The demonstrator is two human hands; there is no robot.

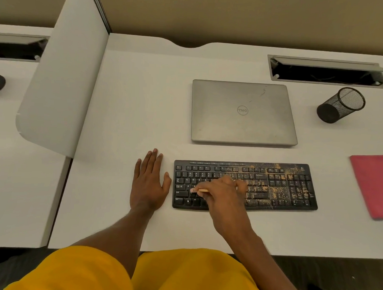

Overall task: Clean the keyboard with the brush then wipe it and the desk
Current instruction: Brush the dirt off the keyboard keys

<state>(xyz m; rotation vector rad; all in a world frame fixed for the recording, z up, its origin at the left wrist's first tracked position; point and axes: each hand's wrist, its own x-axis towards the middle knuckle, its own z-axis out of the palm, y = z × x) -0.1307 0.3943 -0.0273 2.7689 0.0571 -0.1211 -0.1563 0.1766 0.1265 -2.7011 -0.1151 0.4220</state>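
The one black keyboard [272, 187] lies near the front of the white desk [144, 99], its right half thick with tan dust and its left keys mostly clean. The right hand [223, 194] has its fingers clamped on the one thin brush [199, 190], bristles on the left keys, while the left hand [148, 184] lies flat just beside the keyboard's left edge, fingers straight and apart. Bare desk spreads leftward; one closed laptop [242, 112] sits behind the keyboard and one pink cloth [375, 183] lies at the right.

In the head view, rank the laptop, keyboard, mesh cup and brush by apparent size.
Tied largest: laptop and keyboard, too alike to rank; keyboard wider, laptop deeper.
Next: mesh cup.
Smallest: brush, though the right hand hides most of it.
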